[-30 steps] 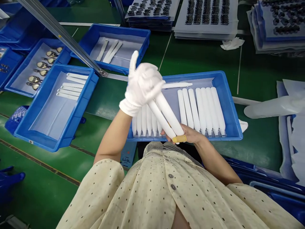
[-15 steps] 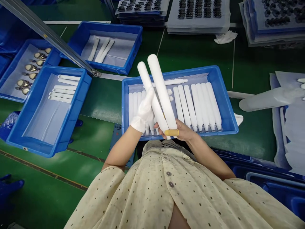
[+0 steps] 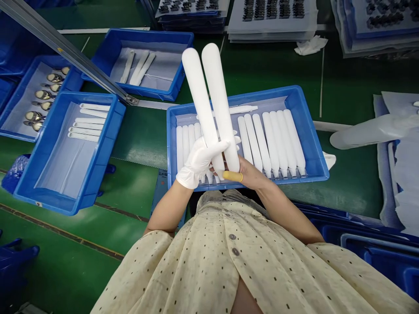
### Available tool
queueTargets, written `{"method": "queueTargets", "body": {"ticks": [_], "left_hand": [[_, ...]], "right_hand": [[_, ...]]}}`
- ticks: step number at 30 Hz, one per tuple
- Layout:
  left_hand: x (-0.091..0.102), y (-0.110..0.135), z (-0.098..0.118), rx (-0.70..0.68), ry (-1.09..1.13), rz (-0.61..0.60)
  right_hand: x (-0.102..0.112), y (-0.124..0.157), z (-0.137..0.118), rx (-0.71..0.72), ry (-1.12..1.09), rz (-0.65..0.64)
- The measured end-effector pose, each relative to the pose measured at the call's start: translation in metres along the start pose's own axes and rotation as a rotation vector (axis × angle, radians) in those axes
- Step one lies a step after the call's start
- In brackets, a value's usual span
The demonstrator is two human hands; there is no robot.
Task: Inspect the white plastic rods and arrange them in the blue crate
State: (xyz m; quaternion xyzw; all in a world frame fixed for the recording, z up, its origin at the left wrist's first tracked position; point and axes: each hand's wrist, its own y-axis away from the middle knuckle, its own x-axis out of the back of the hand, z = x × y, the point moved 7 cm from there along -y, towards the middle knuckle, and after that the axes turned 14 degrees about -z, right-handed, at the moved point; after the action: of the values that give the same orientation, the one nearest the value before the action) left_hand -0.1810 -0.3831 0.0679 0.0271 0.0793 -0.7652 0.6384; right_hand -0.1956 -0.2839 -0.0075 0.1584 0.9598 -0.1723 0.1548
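Two long white handle-like pieces [image 3: 200,98] with rounded tips stand up side by side in my hands, spread slightly apart at the top. My left hand [image 3: 199,161], in a white glove, is closed around their lower part, thumb across the front and fingertips showing behind. My right hand [image 3: 253,175] grips the narrow lower ends, a yellow finger cot [image 3: 233,176] on its thumb. Below them is a blue tray [image 3: 314,148] lined with pale paper. Similar white pieces [image 3: 274,137] lie in a row there, and another white piece [image 3: 244,109] lies crosswise behind them.
On the left, one blue tray [image 3: 22,189] holds several slim white pieces, and another [image 3: 6,131] holds shiny metal parts. A third tray [image 3: 176,89] stands behind. A metal bar [image 3: 75,54] slants overhead. Stacked sheets [image 3: 271,35] carry dark parts at the back. A white-covered arm [image 3: 366,133] reaches in at right.
Both white pieces have moved up and turned more upright. My gloved left hand has slid down towards their lower ends, its thumb now across the front. My right hand keeps hold at the bottom.
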Motion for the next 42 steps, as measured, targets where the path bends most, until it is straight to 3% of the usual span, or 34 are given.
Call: {"method": "queueTargets", "body": {"ticks": [4, 6, 10, 12, 14, 16, 19, 23, 29, 34, 38, 42], "left_hand": [[0.0, -0.002, -0.002, -0.004, -0.071, -0.006], [-0.001, 0.0, -0.009, 0.021, -0.111, -0.02], [-0.003, 0.004, -0.036, 0.221, -0.178, -0.067], [-0.004, 0.002, -0.034, 0.135, -0.115, -0.071], [-0.001, -0.001, -0.025, -0.033, 0.012, -0.028], [0.005, 0.0, -0.02, -0.11, 0.163, 0.042], [0.006, 0.003, -0.02, -0.099, 0.293, 0.077], [-0.003, 0.006, -0.02, -0.042, 0.246, 0.076], [-0.012, 0.001, -0.022, -0.016, 0.288, 0.056], [-0.005, -0.003, -0.03, 0.042, 0.334, 0.036], [0.002, -0.007, -0.032, 0.007, 0.355, 0.014], [0.005, -0.007, -0.033, -0.005, 0.391, 0.001]], "right_hand": [[0.041, 0.011, -0.028, 0.156, 0.134, 0.461], [0.043, 0.013, -0.048, 0.293, 0.217, 0.541], [0.025, 0.001, -0.062, 0.33, 0.296, 0.452], [0.025, -0.001, -0.056, 0.314, 0.234, 0.495], [0.03, 0.003, -0.053, 0.38, 0.122, 0.596], [0.035, 0.005, -0.05, 0.442, -0.016, 0.636], [0.033, -0.003, -0.046, 0.396, -0.238, 0.521], [0.024, -0.01, -0.045, 0.331, -0.381, 0.426], [0.027, -0.013, -0.04, 0.257, -0.345, 0.46], [0.035, -0.016, -0.03, 0.201, -0.291, 0.474], [0.043, -0.015, -0.025, 0.197, -0.248, 0.52], [0.044, -0.016, -0.026, 0.182, -0.193, 0.482]]}}
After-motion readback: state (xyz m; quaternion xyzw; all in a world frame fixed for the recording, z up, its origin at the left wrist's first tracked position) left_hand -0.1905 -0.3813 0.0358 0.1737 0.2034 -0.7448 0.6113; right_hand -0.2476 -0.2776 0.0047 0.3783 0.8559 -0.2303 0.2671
